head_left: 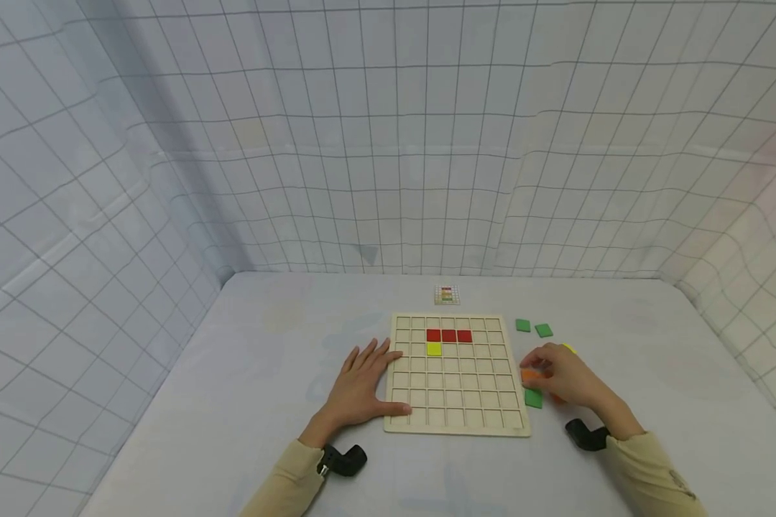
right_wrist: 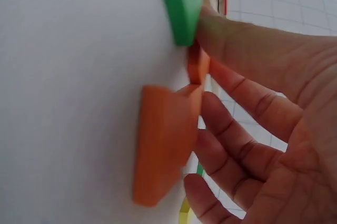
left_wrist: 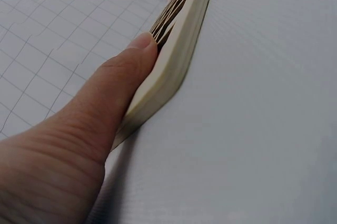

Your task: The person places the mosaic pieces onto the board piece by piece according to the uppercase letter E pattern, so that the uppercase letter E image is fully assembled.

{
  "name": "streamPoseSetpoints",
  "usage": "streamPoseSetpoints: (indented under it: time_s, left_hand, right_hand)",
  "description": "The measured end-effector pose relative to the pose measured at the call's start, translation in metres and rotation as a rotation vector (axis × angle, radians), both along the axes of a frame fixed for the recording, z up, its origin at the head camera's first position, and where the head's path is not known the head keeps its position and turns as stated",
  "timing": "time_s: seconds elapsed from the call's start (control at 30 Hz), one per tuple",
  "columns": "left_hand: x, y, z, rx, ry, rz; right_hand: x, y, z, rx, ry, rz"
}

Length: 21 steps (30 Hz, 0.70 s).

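Note:
A pale square grid board [head_left: 455,384] lies on the table. Along its left edge rests my left hand [head_left: 358,393], fingers spread, with the thumb over the near left corner. Three red tiles [head_left: 449,336] sit side by side in one row of the board, and a yellow tile [head_left: 434,349] fills the cell below the leftmost one. Just right of the board, my right hand [head_left: 569,377] pinches an orange tile [head_left: 532,375] between thumb and index finger. A green tile [head_left: 533,398] lies by the thumb. Another orange tile [right_wrist: 163,145] is under the palm, mostly hidden in the head view.
Two green tiles [head_left: 523,325] lie beyond the right hand. A yellow tile [head_left: 570,349] peeks out behind its knuckles. Past the board's far edge lies a small card [head_left: 447,295] with a coloured grid pattern. White grid-lined curtains [head_left: 388,179] enclose the table.

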<state>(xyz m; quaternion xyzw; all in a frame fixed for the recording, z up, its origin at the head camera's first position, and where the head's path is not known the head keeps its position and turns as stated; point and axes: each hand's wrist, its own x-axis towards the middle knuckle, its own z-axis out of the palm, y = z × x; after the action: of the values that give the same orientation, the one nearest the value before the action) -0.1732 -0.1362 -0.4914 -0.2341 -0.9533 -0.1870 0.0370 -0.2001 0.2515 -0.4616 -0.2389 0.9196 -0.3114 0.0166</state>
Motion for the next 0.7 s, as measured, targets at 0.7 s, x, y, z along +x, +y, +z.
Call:
streamPoseSetpoints:
  time_s: [0.7]
  left_hand:
    - [0.0008,0.0007,0.0018,0.006,-0.009,-0.003]
  right_hand:
    - [-0.0044,-0.0038,-0.0017,0.002,-0.037,-0.113]
